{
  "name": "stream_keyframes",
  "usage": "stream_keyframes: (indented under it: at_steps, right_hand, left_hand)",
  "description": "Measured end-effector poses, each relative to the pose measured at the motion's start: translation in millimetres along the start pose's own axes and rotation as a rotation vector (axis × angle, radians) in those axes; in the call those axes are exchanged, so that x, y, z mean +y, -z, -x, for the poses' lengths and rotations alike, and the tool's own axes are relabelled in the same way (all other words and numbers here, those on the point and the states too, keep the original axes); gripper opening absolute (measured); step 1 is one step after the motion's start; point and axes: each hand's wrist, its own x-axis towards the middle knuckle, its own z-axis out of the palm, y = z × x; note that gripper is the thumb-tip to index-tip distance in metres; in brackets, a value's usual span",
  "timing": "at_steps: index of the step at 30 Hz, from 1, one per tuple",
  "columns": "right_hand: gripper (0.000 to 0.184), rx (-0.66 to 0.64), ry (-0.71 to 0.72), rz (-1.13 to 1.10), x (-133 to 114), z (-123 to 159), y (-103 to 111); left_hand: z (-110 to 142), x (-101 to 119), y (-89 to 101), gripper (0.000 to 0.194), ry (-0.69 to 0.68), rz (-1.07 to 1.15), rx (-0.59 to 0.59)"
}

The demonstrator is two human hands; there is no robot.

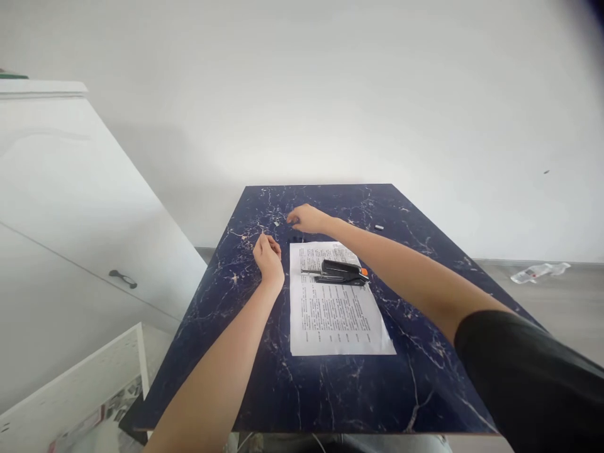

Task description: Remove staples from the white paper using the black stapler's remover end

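A black stapler [343,273] with an orange part at its right end lies on printed paper [330,314]. Its top and metal magazine point left. Beyond the paper's top edge, my right hand [307,219] is low over the table with its fingers curled together. A small shiny piece [276,223] lies just left of those fingertips, apart from them. Left of the paper, my left hand [268,257] rests near the tabletop, fingers bent inward and closed. Whatever either hand may hold is hidden or too small to make out.
The table [349,396] has a dark blue marbled top and stands by a white wall. A small white and dark piece [379,227] lies beyond my right forearm. A white cabinet [75,207] stands at left. Clear plastic packaging [540,272] lies on the floor at right.
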Motion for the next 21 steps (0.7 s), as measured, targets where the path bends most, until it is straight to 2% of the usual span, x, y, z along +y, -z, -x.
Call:
stream_keyframes:
  at_steps: [3,5,7,11,14,18,21]
  right_hand:
    - [0.053,-0.091,0.116,0.039,-9,-44,-8]
    - [0.058,-0.133,0.126,0.033,-8,-58,-14]
    - [0.055,-0.149,0.144,0.015,-7,-61,-20]
    - [0.036,-0.125,0.150,0.009,-5,-48,-27]
    - [0.028,-0.097,0.112,0.019,-5,-32,-23]
    - [0.045,0.062,0.040,-0.176,-15,-6,-4]
    - [0.053,0.089,0.159,-0.364,-30,15,14]
  left_hand:
    - [1,1,-0.1,0.040,0.004,-0.010,-0.016]
    - [2,1,-0.5,0.040,0.008,-0.018,-0.025]
    - [2,2,-1.1,0.039,0.010,-0.018,-0.035]
    - [5,4,-2.2,0.038,0.008,-0.010,-0.068]
    - [8,5,-2.1,0.039,-0.033,-0.045,-0.110]
    - [8,1,-0.6,0.034,-0.222,-0.200,-0.155]
    - [5,-4,-0.7,0.028,-0.261,-0.234,-0.135]
